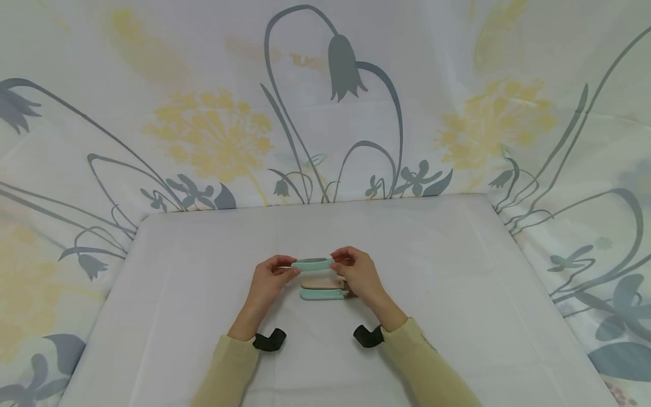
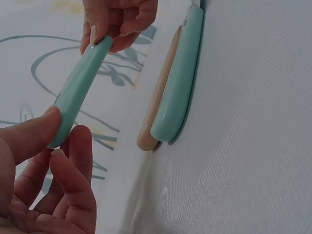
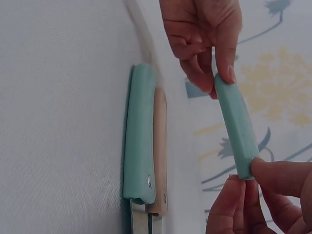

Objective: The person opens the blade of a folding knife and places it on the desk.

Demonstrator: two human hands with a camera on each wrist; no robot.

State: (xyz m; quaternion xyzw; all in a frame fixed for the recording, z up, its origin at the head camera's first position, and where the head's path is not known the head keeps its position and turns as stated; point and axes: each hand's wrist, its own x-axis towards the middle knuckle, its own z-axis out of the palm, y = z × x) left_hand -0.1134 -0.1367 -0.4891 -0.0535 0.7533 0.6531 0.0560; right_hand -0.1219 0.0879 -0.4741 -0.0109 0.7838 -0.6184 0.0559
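Both hands hold a slim mint-green handle piece (image 1: 312,263) level above the table. My left hand (image 1: 272,277) pinches its left end (image 2: 63,122) between thumb and fingers. My right hand (image 1: 356,271) pinches the other end (image 3: 241,161). Below it on the white table (image 1: 458,294) lie two more pieces side by side: a beige one (image 1: 321,282) and a mint-green one (image 1: 322,294). In the right wrist view the lying green piece (image 3: 140,141) shows a rivet and a metal part at its near end, with the beige piece (image 3: 160,146) just behind it.
A floral cloth (image 1: 213,130) with grey and yellow flowers hangs behind and beside the table. Black wrist straps (image 1: 269,340) sit at both cuffs of the beige sleeves.
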